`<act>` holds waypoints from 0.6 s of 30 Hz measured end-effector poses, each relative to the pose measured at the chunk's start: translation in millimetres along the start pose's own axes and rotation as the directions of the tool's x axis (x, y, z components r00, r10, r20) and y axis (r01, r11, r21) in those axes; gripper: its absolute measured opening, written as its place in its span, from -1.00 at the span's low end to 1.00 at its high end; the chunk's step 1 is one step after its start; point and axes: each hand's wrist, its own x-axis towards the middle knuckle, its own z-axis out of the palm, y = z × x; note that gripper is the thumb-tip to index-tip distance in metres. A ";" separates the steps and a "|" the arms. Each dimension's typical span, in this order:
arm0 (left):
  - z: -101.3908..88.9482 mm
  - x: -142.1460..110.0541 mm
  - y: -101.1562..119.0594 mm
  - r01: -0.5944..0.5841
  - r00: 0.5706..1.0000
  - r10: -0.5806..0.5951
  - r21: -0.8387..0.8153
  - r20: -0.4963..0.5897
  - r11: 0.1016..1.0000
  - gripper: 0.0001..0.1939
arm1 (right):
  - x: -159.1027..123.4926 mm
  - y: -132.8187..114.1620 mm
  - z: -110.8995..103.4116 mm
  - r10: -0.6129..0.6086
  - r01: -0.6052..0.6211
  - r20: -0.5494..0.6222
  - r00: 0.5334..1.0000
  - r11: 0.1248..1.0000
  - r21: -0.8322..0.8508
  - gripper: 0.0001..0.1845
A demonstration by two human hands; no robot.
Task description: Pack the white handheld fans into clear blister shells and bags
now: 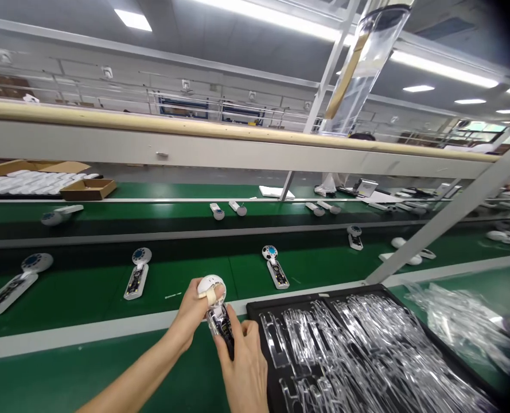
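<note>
The person's left hand [191, 308] is closed around the round white head of a handheld device [221, 326], and its thumb, which wears a cream-coloured cover [210, 296], lies across this head. The fingers behind the head are mostly hidden. The right hand [246, 358] pinches the dark, open body of the same device between thumb and fingers; the lower end of this body is covered by that hand, so its shape cannot be told. The device is held above the near edge of the green bench [108, 373], just beside a black tray [253, 312].

The tray carries many clear plastic parts [353, 344], which overlap and shine so much that single pieces are difficult to separate; the picture's lower edge cuts the tray. To its right, a heap of clear plastic [461, 321] fades into a dark corner. Farther, a slanted post [448, 215] partly hides some white units [412, 259], and the most distant objects are blurred.
</note>
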 end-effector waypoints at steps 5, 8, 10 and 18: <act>-7.1 -13.4 9.7 0.018 1.000 -0.018 -0.087 0.007 0.996 -0.34 | -20.2 -5.5 1.8 0.019 -0.019 0.014 1.000 1.000 0.014 -0.45; -9.8 -23.6 6.6 0.003 0.999 0.004 -0.148 0.047 0.989 -0.34 | -31.1 -4.3 9.2 0.102 -0.104 0.019 0.995 0.987 0.125 -0.46; -12.4 -29.9 -3.0 0.016 0.986 0.025 -0.243 0.164 0.970 -0.36 | -35.5 -2.0 10.8 0.112 -0.114 0.024 0.993 0.977 0.178 -0.46; -10.7 -52.8 -43.1 0.118 0.985 -0.095 -0.156 0.144 0.981 -0.40 | -33.3 1.6 6.5 0.230 -0.255 0.111 0.967 0.859 0.443 -0.51</act>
